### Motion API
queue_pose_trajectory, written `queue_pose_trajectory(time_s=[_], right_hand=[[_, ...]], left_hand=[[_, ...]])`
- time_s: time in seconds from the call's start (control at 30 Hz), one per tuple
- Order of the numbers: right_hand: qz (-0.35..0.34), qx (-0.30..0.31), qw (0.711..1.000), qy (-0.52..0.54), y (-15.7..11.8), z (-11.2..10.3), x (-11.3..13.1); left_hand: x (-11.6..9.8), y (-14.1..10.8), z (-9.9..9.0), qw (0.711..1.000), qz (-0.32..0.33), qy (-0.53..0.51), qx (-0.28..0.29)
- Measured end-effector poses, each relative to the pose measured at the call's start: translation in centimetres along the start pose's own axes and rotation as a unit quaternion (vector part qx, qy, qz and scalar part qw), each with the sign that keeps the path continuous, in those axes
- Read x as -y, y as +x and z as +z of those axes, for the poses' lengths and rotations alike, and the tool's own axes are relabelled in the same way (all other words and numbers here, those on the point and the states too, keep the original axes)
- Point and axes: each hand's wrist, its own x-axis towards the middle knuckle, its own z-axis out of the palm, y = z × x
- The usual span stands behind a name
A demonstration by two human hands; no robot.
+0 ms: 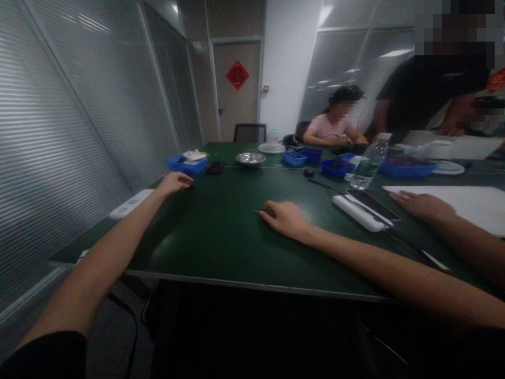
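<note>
Right hand (pixel 287 218) low over the green surface (pixel 221 237), around its middle; thumb and forefinger pinch a thin pale object (pixel 256 211), its tip jutting out to the left, too small to identify. Left hand (pixel 176 182) reaches farther out, fingers curled, just beside a blue basket (pixel 185 165) with pale things in it. State of the left grip: cannot tell — a dark patch lies under the fingers, object or shadow unclear. Past the hands, a black flat item (pixel 215 167) sits between that basket and a metal bowl (pixel 250 160), which has small pale pieces in it. To the right, a clear bottle (pixel 369 163) stands near a white oblong block (pixel 361 213). Beyond that, a co-worker's hand (pixel 424 205) rests at a white sheet (pixel 469 202). Far side: a seated person in pink (pixel 335 129) — both forearms at the surface.
</note>
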Motion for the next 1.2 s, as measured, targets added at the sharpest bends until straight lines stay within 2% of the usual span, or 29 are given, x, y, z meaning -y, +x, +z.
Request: queue_pose_trajectory(time_s=[0.47, 0.8, 0.93, 1.07, 1.2], right_hand=[[-0.001, -0.004, 1.000, 0.006, 0.1, 0.2, -0.2], [-0.008, -0.016, 1.000, 0.008, 0.1, 0.4, -0.3], [-0.004, -0.006, 1.000, 0.004, 0.0, 0.2, -0.1], [-0.006, -0.008, 1.000, -0.005, 0.1, 0.1, 0.0], [-0.003, -0.003, 1.000, 0.001, 0.1, 0.2, 0.0]], left_hand=[[0.3, -0.1, -0.1, 0.999, 0.014, -0.049, 0.018], [0.7, -0.1, 0.1, 0.999, 0.030, -0.008, 0.009], [1.2, 0.2, 0.0, 0.998, 0.045, 0.040, -0.006], [1.2, 0.2, -0.4, 0.985, 0.064, 0.152, -0.047], [0.9, -0.3, -0.5, 0.974, 0.081, 0.204, -0.051]])
